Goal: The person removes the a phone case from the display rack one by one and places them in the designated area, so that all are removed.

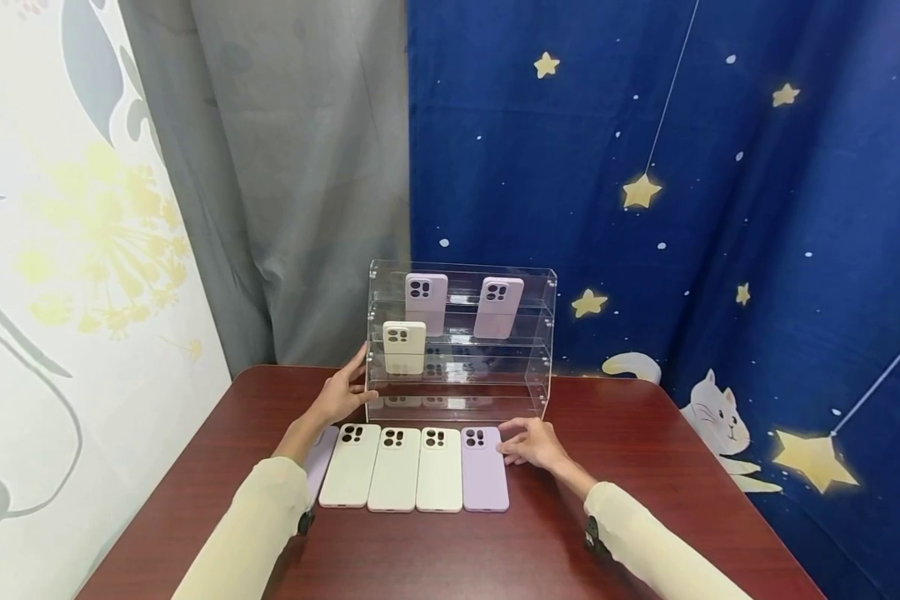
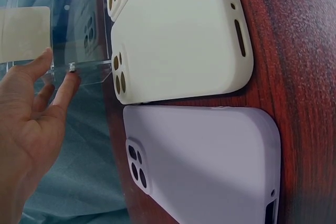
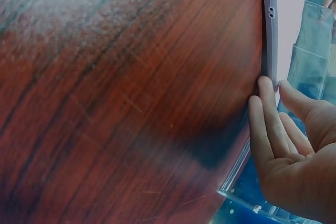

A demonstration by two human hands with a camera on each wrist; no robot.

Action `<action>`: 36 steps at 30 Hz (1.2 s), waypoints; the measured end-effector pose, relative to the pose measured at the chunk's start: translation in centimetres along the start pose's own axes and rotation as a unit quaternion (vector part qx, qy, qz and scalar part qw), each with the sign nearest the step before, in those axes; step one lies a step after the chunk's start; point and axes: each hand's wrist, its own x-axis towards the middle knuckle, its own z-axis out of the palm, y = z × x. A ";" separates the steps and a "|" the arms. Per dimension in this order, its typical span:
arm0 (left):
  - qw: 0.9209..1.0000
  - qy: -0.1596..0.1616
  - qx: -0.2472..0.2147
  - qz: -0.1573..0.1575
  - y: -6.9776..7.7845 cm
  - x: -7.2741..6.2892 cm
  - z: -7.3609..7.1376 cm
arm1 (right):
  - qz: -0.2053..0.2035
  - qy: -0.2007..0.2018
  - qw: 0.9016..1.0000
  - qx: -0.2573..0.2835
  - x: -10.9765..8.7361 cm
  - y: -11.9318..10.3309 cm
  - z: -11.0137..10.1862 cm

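Observation:
A clear acrylic tiered rack [image 1: 461, 408] stands on the table, holding two purple phone cases [image 1: 427, 304] on upper tiers and a cream phone case [image 1: 403, 350] lower left. My left hand [image 1: 341, 394] touches the rack's left side with fingers spread, thumb near the front edge. Before the rack lies a row: a purple case [image 2: 205, 156] partly behind my left sleeve in the head view, three cream cases [image 1: 393, 479], and a purple case [image 1: 485, 479] at the right end. My right hand [image 1: 532, 443] pinches that last case's upper right edge between thumb and fingers [image 3: 268, 111].
The red-brown wooden table [image 1: 420, 554] has rounded far corners. A grey curtain [image 1: 315, 167] and a blue star-patterned curtain [image 1: 495, 183] hang close behind the rack. A pale floral panel [image 1: 105, 333] lies along the left.

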 end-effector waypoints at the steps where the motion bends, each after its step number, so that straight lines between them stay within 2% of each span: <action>1: 1.000 -0.001 0.001 0.002 0.0 0.0 0.0 | -0.002 0.002 1.000 -0.004 0.0 0.0 0.0; 8: 1.000 -0.002 -0.001 -0.010 0.2 -0.2 0.1 | -0.023 -0.002 1.000 -0.009 -0.1 0.0 -0.3; 16: 1.000 0.001 0.000 0.000 0.2 -0.4 -0.1 | -0.034 0.001 0.999 -0.013 0.8 -0.6 -1.0; 29: 0.999 -0.010 -0.029 0.021 0.2 -0.2 -0.3 | -0.073 0.033 0.996 -0.041 3.1 -4.1 -2.1; 36: 0.999 -0.012 -0.035 0.020 0.0 -0.2 -0.3 | -0.097 0.058 0.988 -0.109 4.5 -6.2 -2.1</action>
